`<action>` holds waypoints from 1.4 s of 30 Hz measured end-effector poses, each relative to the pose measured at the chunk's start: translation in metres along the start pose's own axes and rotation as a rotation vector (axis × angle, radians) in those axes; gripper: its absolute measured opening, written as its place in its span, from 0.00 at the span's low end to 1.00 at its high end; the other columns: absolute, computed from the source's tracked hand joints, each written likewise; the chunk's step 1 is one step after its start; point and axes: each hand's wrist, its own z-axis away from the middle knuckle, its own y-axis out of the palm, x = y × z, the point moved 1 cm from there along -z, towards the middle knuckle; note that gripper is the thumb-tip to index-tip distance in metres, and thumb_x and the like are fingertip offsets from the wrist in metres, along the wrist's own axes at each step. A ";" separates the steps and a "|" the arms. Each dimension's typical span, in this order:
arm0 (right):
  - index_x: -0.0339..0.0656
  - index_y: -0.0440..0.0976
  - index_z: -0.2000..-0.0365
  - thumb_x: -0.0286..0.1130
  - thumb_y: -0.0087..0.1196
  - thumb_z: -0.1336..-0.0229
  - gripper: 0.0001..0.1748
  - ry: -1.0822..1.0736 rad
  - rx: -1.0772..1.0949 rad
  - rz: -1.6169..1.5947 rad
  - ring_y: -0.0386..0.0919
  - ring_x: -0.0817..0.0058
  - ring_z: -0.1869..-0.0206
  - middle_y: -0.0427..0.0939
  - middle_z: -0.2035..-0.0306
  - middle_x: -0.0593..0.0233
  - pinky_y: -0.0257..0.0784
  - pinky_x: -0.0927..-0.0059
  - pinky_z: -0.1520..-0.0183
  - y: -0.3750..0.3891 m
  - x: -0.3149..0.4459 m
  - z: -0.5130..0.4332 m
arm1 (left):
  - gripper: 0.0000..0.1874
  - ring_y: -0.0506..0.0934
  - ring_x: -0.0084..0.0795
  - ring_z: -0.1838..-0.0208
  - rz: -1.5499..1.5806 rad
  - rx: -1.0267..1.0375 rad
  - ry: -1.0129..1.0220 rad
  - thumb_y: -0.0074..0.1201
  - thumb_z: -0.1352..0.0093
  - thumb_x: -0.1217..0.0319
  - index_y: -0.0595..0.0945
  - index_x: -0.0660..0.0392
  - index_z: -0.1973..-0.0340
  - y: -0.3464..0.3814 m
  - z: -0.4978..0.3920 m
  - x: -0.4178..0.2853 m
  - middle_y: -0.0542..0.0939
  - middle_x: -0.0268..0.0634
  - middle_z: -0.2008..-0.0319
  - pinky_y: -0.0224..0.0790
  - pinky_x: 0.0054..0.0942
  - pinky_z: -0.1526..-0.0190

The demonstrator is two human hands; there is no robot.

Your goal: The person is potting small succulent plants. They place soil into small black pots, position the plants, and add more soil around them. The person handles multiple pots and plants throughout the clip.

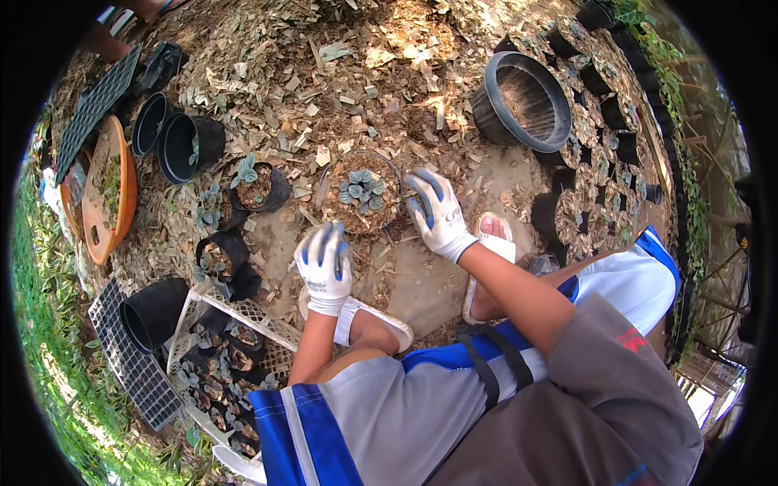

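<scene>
A small plant with rounded grey-green leaves (pixel 361 191) stands in a round pot filled with brown mulch (pixel 346 219), in front of me between my feet. My right hand (pixel 434 209), in a white glove with blue fingertips, is at the pot's right rim with its fingers apart; whether it touches the rim I cannot tell. My left hand (pixel 325 261), gloved the same way, hovers at the lower left of the pot, fingers slightly bent and apart, holding nothing. The pot's wall is mostly hidden by the mulch around it.
A large black pot (pixel 526 103) sits upper right, beside rows of filled black bags (pixel 595 121). Leftward are black pots (pixel 191 149), an orange basin (pixel 121 188), seedling trays (pixel 137 358) and a white crate (pixel 243 313) of small plants. Wood chips (pixel 273 91) cover the ground beyond. Another person's foot shows upper left.
</scene>
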 end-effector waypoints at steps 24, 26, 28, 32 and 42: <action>0.46 0.70 0.29 0.42 0.58 0.26 0.30 0.223 0.023 -0.072 0.74 0.43 0.34 0.72 0.30 0.46 0.70 0.42 0.31 0.016 0.024 0.011 | 0.30 0.65 0.59 0.19 0.243 -0.045 -0.393 0.50 0.14 0.64 0.69 0.56 0.18 0.036 -0.011 -0.011 0.61 0.61 0.17 0.57 0.50 0.19; 0.41 0.70 0.30 0.43 0.53 0.22 0.28 0.398 0.089 -0.189 0.77 0.39 0.36 0.78 0.38 0.37 0.73 0.44 0.32 0.019 0.017 -0.007 | 0.30 0.66 0.54 0.18 0.405 -0.024 -0.592 0.47 0.13 0.62 0.67 0.60 0.18 0.044 -0.013 0.000 0.64 0.60 0.19 0.55 0.45 0.19; 0.39 0.68 0.30 0.44 0.50 0.20 0.28 0.450 0.245 -0.295 0.80 0.37 0.39 0.82 0.43 0.33 0.76 0.44 0.34 0.024 0.010 -0.022 | 0.30 0.69 0.54 0.22 0.349 -0.055 -0.453 0.48 0.13 0.62 0.68 0.60 0.19 0.049 -0.015 0.009 0.72 0.59 0.27 0.58 0.46 0.21; 0.39 0.68 0.28 0.45 0.47 0.19 0.29 0.486 0.310 -0.227 0.82 0.35 0.42 0.84 0.45 0.32 0.77 0.40 0.37 0.030 0.015 -0.029 | 0.28 0.74 0.56 0.30 0.247 0.071 -0.586 0.50 0.14 0.64 0.72 0.62 0.21 0.046 -0.022 0.030 0.74 0.58 0.32 0.67 0.49 0.28; 0.35 0.81 0.56 0.45 0.51 0.24 0.21 0.146 0.451 -0.194 0.85 0.38 0.51 0.86 0.58 0.38 0.79 0.42 0.43 -0.062 0.009 -0.082 | 0.42 0.79 0.41 0.40 0.639 0.195 -0.622 0.46 0.13 0.47 0.48 0.42 0.11 -0.033 -0.041 0.007 0.66 0.50 0.19 0.78 0.34 0.52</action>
